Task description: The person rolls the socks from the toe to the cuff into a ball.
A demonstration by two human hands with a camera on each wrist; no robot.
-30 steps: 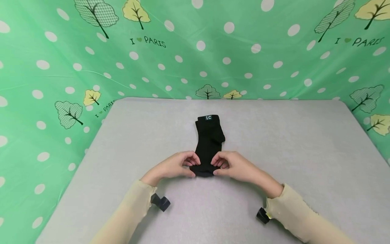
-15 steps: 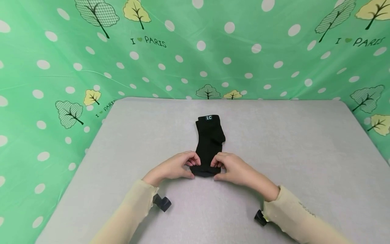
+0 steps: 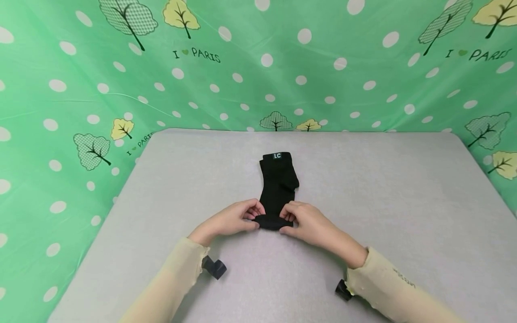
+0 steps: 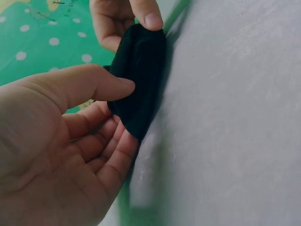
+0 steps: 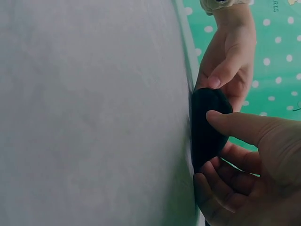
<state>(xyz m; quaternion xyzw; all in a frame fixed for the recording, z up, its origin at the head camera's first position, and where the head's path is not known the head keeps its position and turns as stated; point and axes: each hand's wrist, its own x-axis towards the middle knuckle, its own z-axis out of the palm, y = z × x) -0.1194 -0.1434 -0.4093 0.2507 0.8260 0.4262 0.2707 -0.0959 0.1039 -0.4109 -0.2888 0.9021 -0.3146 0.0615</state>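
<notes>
A black sock point(image 3: 278, 188) with a small "LC" label at its far cuff lies lengthwise on the grey table point(image 3: 383, 202). Its near toe end is raised a little and curled over. My left hand point(image 3: 236, 220) pinches the left side of that end between thumb and fingers. My right hand point(image 3: 304, 221) pinches the right side the same way. In the left wrist view the thumb point(image 4: 101, 84) presses on the rolled black sock point(image 4: 138, 80). In the right wrist view the thumb point(image 5: 235, 125) lies over the sock point(image 5: 207, 125).
A green polka-dot cloth point(image 3: 258, 67) with trees and "I love Paris" print hangs behind and around the table. Black wrist-camera mounts point(image 3: 214, 268) show under both cream sleeves. The table's rounded far corners lie close to the cloth.
Both hands have lifted the sock's near end off the table and rolled it slightly away from me. The far cuff has not moved.
</notes>
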